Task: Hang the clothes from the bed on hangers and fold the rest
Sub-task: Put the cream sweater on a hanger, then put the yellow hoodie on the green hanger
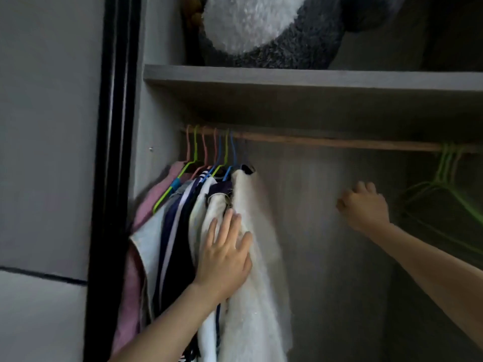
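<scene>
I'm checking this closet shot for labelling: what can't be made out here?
Head view:
- right hand: blurred, back toward camera; whether it holds anything is unclear.
- green hangers: dim, blurred, cut by right edge; count unclear.
- plush toy: cut by top edge.

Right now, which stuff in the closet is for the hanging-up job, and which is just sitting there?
For the job: hung clothes, white fluffy garment, empty green hangers, rail, left hand, right hand.
Just there: plush toy, shelf, black door frame.
</scene>
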A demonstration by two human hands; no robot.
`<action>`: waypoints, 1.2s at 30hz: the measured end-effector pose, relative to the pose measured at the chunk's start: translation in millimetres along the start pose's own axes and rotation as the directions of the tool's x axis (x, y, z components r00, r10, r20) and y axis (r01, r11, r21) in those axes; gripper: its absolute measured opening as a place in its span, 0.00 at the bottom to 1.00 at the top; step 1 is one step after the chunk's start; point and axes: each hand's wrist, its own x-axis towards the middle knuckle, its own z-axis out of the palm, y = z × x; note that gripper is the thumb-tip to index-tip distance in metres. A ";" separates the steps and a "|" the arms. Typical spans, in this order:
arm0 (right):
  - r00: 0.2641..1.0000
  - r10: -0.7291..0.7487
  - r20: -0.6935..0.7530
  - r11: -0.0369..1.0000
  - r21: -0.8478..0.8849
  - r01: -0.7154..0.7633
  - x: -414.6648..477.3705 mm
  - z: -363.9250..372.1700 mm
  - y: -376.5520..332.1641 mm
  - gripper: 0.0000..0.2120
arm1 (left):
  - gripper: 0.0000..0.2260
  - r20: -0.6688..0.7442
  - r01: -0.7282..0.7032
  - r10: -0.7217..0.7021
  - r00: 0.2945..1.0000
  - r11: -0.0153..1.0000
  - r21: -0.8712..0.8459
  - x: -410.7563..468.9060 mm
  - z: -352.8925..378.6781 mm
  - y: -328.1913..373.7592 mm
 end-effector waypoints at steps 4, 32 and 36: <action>0.994 0.097 -0.050 0.957 -0.268 -0.107 -26.3 -12.1 80.8 0.16 | 0.18 -0.011 -0.148 0.148 0.989 0.985 -0.085 16.0 27.3 47.0; 0.953 0.268 -0.144 0.957 -0.073 -0.281 -60.3 -40.5 199.6 0.19 | 0.16 0.072 -0.169 0.188 0.980 0.962 -0.213 89.1 60.5 169.9; 0.977 0.199 -0.077 0.978 -0.051 -0.203 -66.6 -31.5 203.8 0.24 | 0.19 0.126 -0.092 0.123 0.984 0.970 -0.224 88.0 57.4 166.1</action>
